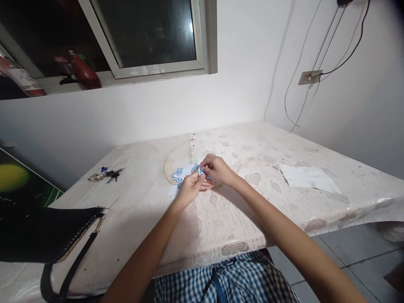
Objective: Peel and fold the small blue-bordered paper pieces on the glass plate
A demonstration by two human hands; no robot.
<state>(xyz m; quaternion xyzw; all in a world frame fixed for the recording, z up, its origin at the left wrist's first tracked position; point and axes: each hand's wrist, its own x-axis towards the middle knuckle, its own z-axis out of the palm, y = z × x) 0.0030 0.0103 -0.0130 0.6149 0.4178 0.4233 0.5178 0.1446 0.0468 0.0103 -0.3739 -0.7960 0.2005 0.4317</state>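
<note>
In the head view both hands meet over the middle of the table. My left hand [191,187] is closed on a small white paper piece with blue print [201,171], its thumb on top. My right hand [217,168] pinches the upper end of the same piece between thumb and fingertips. Just beyond and left of the hands lies a cluster of white paper pieces with blue markings [182,172], partly hidden by my left hand. A plain white scrap [173,191] sits at the near left side of that cluster.
A patterned cloth [227,227] covers the table. Keys [114,173] lie at the left, behind a black bag [47,231] with a strap. On the right is a white paper sheet [309,177]. Bottles, one a red squeeze bottle [84,71], stand on the window sill.
</note>
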